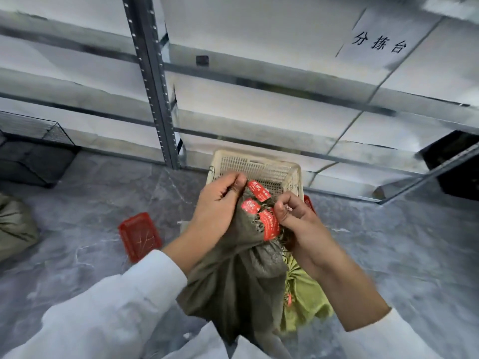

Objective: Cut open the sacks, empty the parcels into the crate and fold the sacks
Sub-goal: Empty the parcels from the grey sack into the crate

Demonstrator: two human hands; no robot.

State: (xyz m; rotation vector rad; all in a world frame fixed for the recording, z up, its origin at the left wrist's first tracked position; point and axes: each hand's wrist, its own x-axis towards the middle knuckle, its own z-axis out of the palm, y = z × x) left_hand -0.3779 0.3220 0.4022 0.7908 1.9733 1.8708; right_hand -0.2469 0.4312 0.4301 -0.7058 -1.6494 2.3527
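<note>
A grey-green woven sack (pixel 233 278) stands upright in front of me, its neck bunched and tied, with several red tags (pixel 268 225) around the tie. My left hand (pixel 216 206) grips the bunched top of the sack from the left. My right hand (pixel 298 218) pinches the frayed neck by the red tags on the right. Just beyond the hands, a beige plastic crate (pixel 255 168) sits on the floor. A brighter yellow-green sack (pixel 307 299) lies behind the held one, partly hidden.
A small red basket (pixel 140 235) lies on the grey floor to the left. Another sack (pixel 15 226) sits at the far left edge. Metal shelving (pixel 153 81) runs across the back, with a black wire cage (pixel 33 156) at left and a dark bin (pixel 456 164) at right.
</note>
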